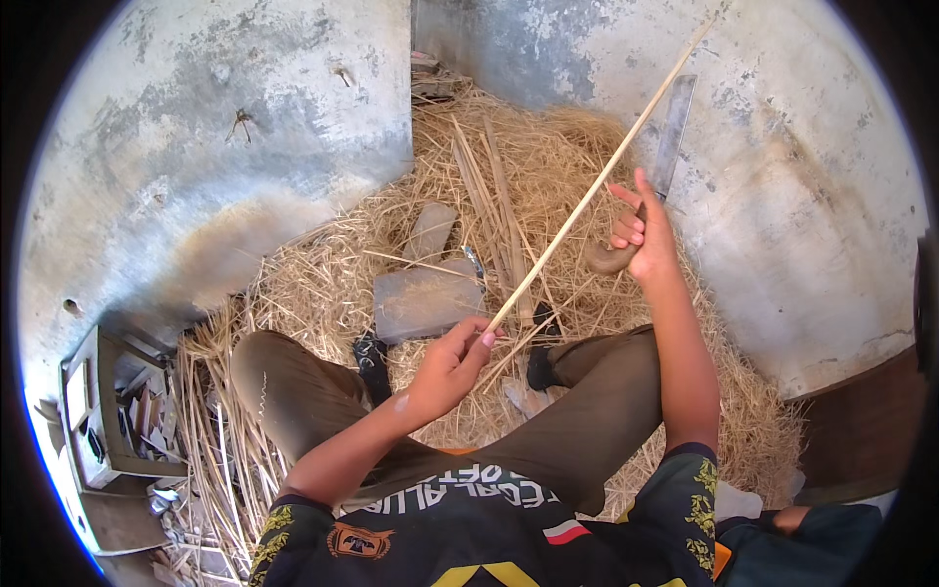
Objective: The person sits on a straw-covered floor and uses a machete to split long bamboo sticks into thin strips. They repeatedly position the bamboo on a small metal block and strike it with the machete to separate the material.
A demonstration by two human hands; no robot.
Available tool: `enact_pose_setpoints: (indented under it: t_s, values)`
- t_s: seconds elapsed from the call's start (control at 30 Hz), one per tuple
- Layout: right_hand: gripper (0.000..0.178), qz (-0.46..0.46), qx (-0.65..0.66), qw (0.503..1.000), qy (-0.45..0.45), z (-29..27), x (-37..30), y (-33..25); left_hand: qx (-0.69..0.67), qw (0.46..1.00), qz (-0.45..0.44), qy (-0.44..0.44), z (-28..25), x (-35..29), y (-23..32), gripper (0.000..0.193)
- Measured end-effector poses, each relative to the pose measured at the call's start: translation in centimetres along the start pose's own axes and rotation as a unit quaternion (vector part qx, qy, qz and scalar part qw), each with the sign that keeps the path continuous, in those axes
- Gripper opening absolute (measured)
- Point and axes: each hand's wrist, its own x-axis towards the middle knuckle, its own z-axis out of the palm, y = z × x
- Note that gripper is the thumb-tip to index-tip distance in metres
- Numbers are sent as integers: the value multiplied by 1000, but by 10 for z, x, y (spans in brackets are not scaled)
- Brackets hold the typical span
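My left hand [450,367] is closed around the lower end of a long, pale bamboo stick [577,208], which slants up and to the right toward the far wall. In my right hand [650,235] is a knife [675,127] with a broad straight blade and a curved brown wooden handle. The blade points away from me, just right of the stick. Some fingers of the right hand are raised, while the handle rests in the palm. Between my knees and a little ahead lies a flat grey stone block [425,301], with a smaller slab [429,232] behind it.
Pale shavings [577,147] cover the floor in a deep heap. Long split strips [504,196] lie beyond the blocks, and more strips [210,411] at my left. A wooden frame [117,421] stands far left. Weathered walls [274,117] enclose the corner. Someone's dark sleeve [812,548] shows lower right.
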Motion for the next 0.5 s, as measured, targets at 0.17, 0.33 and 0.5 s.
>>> enact_pose_setpoints:
  t_s: [0.17,0.33,0.5]
  values:
    - [33,-4,38,998,-54,3,9,17,108,989,85,55,0,6,-22,23]
    - [26,7,21,998,-53,10,-1,13,-27,999,-24,-4,-2,15,-27,26]
    - [24,-92,-280,952,77,-4,8,19,-79,995,-49,32,-3,19,-37,30]
